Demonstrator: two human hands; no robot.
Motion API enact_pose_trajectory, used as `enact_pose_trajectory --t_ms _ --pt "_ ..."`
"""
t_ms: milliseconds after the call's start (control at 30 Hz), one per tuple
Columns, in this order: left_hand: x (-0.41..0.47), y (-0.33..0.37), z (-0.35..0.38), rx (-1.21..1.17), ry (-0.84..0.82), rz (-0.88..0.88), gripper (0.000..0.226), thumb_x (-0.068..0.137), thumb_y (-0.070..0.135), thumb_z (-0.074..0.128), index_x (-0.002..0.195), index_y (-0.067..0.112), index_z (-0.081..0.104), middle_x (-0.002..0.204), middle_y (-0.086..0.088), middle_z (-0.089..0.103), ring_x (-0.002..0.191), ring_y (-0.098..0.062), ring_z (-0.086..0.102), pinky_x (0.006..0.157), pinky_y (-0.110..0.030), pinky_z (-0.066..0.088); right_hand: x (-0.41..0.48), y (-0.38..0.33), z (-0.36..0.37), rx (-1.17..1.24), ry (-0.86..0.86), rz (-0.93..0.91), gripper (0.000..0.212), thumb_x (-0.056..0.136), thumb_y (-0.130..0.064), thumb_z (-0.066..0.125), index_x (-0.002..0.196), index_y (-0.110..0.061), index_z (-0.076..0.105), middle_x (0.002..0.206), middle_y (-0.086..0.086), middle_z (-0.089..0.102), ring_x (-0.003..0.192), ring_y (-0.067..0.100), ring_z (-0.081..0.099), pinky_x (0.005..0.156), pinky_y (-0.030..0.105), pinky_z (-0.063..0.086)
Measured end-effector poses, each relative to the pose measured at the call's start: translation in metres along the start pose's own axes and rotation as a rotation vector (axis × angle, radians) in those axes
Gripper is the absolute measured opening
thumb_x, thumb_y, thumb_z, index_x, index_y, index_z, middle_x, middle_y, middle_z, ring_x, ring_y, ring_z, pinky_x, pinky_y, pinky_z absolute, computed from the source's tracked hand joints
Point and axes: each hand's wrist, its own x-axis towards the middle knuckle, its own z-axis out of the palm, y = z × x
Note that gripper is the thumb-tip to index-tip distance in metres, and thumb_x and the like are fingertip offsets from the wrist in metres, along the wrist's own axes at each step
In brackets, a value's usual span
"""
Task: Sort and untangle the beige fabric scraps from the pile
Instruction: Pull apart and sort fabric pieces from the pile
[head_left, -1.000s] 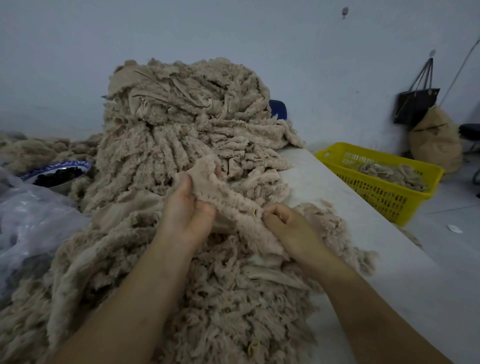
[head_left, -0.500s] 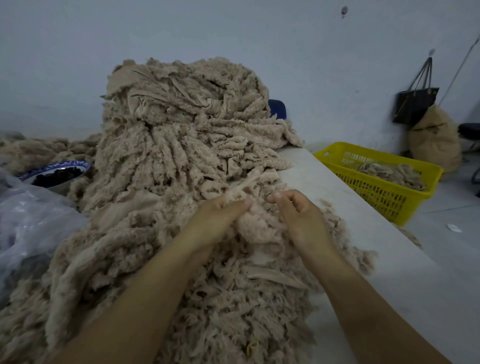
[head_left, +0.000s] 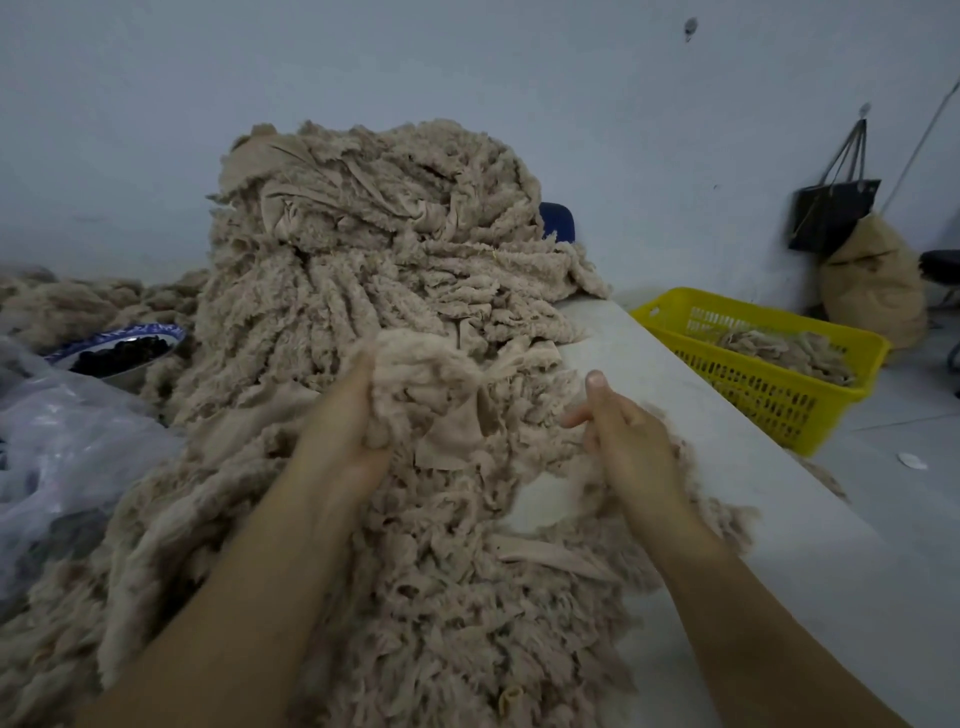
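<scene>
Left hand (head_left: 358, 415) and right hand (head_left: 628, 441) on bunched scrap (head_left: 421, 374), crosswise over pile (head_left: 363, 260).

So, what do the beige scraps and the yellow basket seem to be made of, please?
The beige scraps: soft textile, apparently fleece or plush, matte; fuzzy curled pile on one side, smooth backing where strips turn over. Fibre cannot be told. The yellow basket: moulded plastic, slight sheen, with regular slots in its walls.

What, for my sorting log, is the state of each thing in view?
pile: heaped, tangled.
fabric clump: bunched, gripped.
left hand: grips fabric clump.
right hand: fingers curled at pile, grip unclear.
yellow basket: partly filled with scraps.
bowl: holds dark contents.
black bag: hanging.
</scene>
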Motion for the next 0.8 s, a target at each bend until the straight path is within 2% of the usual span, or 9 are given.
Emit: enact_pose_trajectory --t_ms 100,233,300,367,433,533,600,700,800 --pt "-0.006 -0.015 0.011 0.155 -0.146 0.016 0.024 0.091 0.033 0.064 0.094 0.014 0.078 0.092 -0.012 0.069 0.067 -0.016 0.062 0.064 -0.026 0.050 -0.008 -0.001 0.014 0.030 -0.143 -0.100 0.060 0.082 -0.087 0.029 0.088 -0.041 0.066 0.082 -0.024 0.062 0.075 -0.012 0.057 0.065 0.011 0.043" --pt "-0.011 -0.031 0.018 0.397 -0.321 0.071 0.034 0.080 0.025 0.078 0.111 0.014 0.072 0.097 -0.011 0.076 0.088 -0.024 0.074 0.078 -0.033 0.057 -0.007 0.008 0.017 0.170 -0.335 0.020 0.067 0.064 -0.098 0.041 0.110 -0.055 0.063 0.094 -0.011 0.068 0.092 0.008 0.067 0.086 0.038 0.052" --pt "-0.016 -0.038 0.022 0.579 -0.363 0.099 0.009 0.087 0.019 0.073 0.092 0.012 0.077 0.084 -0.011 0.076 0.072 -0.024 0.072 0.062 -0.028 0.057 -0.005 0.008 0.018 0.251 -0.364 0.067 0.074 0.062 -0.097 0.048 0.117 -0.050 0.065 0.100 -0.004 0.069 0.089 0.017 0.067 0.091 0.050 0.054" --pt "-0.019 -0.043 0.023 0.662 -0.378 0.092 0.009 0.087 0.015 0.071 0.090 0.010 0.077 0.090 -0.013 0.076 0.078 -0.027 0.073 0.070 -0.033 0.061 -0.005 0.001 0.017 0.274 -0.337 0.043 0.059 0.062 -0.092 0.055 0.096 -0.047 0.070 0.082 -0.005 0.069 0.074 0.012 0.066 0.077 0.045 0.056" --pt "-0.022 -0.048 0.024 0.650 -0.424 0.098 0.016 0.087 0.009 0.068 0.093 0.019 0.080 0.100 -0.010 0.077 0.096 -0.025 0.073 0.085 -0.035 0.060 -0.007 -0.006 0.016 0.284 -0.308 0.049 0.051 0.070 -0.079 0.061 0.091 -0.033 0.068 0.094 0.011 0.066 0.090 0.029 0.067 0.082 0.058 0.054" --pt "-0.027 -0.050 0.029 0.639 -0.406 0.088 0.028 0.089 -0.001 0.061 0.088 0.021 0.077 0.089 0.003 0.078 0.085 -0.011 0.074 0.068 -0.021 0.058 -0.008 -0.005 0.014 0.342 -0.323 0.080 0.056 0.079 -0.054 0.059 0.107 -0.005 0.055 0.114 0.034 0.052 0.107 0.056 0.049 0.089 0.072 0.042" --pt "-0.024 -0.052 0.030 0.631 -0.320 0.082 0.021 0.091 0.004 0.060 0.099 0.022 0.068 0.081 0.012 0.077 0.080 -0.005 0.073 0.066 -0.020 0.058 -0.006 -0.004 0.012 0.407 -0.309 0.112 0.038 0.085 -0.041 0.059 0.108 -0.010 0.060 0.117 0.030 0.056 0.106 0.052 0.054 0.090 0.068 0.046" --pt "-0.020 -0.047 0.029 0.529 -0.208 -0.002 0.017 0.092 0.020 0.063 0.107 0.018 0.070 0.090 0.001 0.078 0.087 -0.018 0.074 0.082 -0.036 0.060 -0.003 0.001 0.011 0.502 -0.303 0.189 0.019 0.098 -0.021 0.053 0.114 -0.013 0.060 0.106 0.018 0.066 0.090 0.024 0.065 0.086 0.044 0.056" --pt "-0.021 -0.042 0.029 0.351 -0.222 -0.104 0.018 0.094 0.024 0.065 0.088 0.008 0.073 0.067 -0.009 0.071 0.052 -0.019 0.067 0.050 -0.026 0.054 -0.002 0.001 0.013 0.566 -0.282 0.223 0.013 0.101 -0.007 0.046 0.091 -0.009 0.054 0.076 0.004 0.056 0.061 0.012 0.055 0.063 0.030 0.047"
